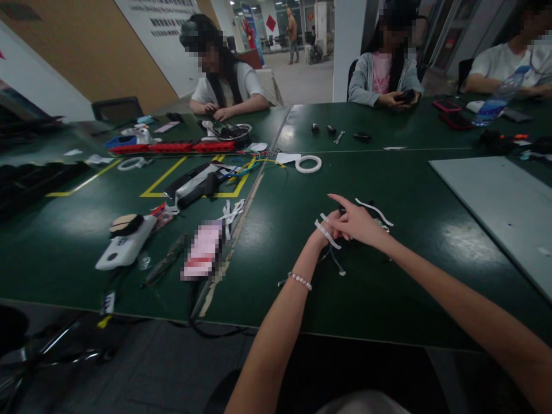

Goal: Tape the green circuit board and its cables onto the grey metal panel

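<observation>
My left hand (pixel 328 229), with a beaded bracelet (pixel 301 280) on its forearm, is over the green table (pixel 259 253). White strips (pixel 328 233) lie across the back of that hand near the wrist. My right hand (pixel 356 221) overlaps its fingers, with the index finger stretched out to the left and the other fingers bent. Dark cables (pixel 337 261) come out beneath my left hand. Behind my right hand a white strip (pixel 374 210) curves beside small dark parts. What the fingers of either hand hold, if anything, is hidden or too small to make out.
A tape roll (pixel 308 164) lies beyond my hands. To the left are a pink phone-like object (pixel 203 250), a white device (pixel 126 250) and a black case (pixel 199 183). A grey panel (pixel 495 207) lies at the right. Several people sit across the table.
</observation>
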The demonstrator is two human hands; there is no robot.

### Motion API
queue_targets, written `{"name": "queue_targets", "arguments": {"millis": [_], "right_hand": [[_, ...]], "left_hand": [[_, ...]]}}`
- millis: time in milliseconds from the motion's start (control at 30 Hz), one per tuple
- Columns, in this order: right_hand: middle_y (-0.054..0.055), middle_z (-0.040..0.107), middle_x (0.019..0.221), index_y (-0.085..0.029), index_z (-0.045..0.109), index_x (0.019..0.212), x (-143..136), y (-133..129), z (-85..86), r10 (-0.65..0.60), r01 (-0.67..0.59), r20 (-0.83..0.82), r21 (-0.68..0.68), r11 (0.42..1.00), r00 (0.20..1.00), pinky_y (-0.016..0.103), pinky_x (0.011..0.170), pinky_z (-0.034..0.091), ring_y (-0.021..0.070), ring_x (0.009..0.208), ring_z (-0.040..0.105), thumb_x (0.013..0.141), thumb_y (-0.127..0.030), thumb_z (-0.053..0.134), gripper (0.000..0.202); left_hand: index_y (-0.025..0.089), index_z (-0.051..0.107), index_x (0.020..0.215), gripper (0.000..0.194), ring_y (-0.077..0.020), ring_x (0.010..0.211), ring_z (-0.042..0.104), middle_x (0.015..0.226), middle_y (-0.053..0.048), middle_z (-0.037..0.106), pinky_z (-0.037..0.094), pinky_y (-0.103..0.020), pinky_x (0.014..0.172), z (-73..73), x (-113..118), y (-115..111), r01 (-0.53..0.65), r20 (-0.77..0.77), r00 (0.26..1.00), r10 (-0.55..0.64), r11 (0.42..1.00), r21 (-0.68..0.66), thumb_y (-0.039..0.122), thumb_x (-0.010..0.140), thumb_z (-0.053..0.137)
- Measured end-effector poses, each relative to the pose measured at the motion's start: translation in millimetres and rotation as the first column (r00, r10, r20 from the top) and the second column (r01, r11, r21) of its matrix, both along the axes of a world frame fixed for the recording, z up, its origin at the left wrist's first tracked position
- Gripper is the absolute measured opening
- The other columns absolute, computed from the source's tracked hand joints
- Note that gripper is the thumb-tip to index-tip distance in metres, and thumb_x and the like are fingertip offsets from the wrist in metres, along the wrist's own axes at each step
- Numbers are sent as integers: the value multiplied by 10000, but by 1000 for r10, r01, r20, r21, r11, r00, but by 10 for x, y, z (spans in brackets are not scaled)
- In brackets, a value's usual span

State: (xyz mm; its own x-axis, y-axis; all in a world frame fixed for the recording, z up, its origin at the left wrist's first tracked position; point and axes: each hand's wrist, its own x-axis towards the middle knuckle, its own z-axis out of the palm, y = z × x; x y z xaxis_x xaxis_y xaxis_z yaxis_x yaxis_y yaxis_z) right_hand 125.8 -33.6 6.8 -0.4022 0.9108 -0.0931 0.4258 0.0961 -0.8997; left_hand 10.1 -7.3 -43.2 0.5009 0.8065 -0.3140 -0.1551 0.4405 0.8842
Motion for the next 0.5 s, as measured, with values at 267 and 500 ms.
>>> {"name": "queue_targets", "arguments": {"millis": [267, 500], "right_hand": [[43, 664, 713, -206, 91, 1516, 3, -110, 81, -39, 36, 134, 22, 999, 990, 208, 431, 482, 134, 484, 600, 902, -350, 535, 771], [34, 680, 758, -218, 55, 1514, 152, -265, 101, 18, -16, 119, -19, 1000, 993, 212, 467, 487, 156, 585, 642, 882, -311, 568, 819]], "left_hand": [[99, 563, 974, 261, -78, 348, 505, 497, 27, 574, 378, -178, 379, 72, -12, -44, 84, -66, 995, -78, 992, 93, 288, 814, 643], [103, 578, 918, 259, -87, 437, 540, 576, 12, 593, 413, -196, 437, 29, 9, -35, 76, -84, 994, -66, 991, 114, 307, 789, 671]]}}
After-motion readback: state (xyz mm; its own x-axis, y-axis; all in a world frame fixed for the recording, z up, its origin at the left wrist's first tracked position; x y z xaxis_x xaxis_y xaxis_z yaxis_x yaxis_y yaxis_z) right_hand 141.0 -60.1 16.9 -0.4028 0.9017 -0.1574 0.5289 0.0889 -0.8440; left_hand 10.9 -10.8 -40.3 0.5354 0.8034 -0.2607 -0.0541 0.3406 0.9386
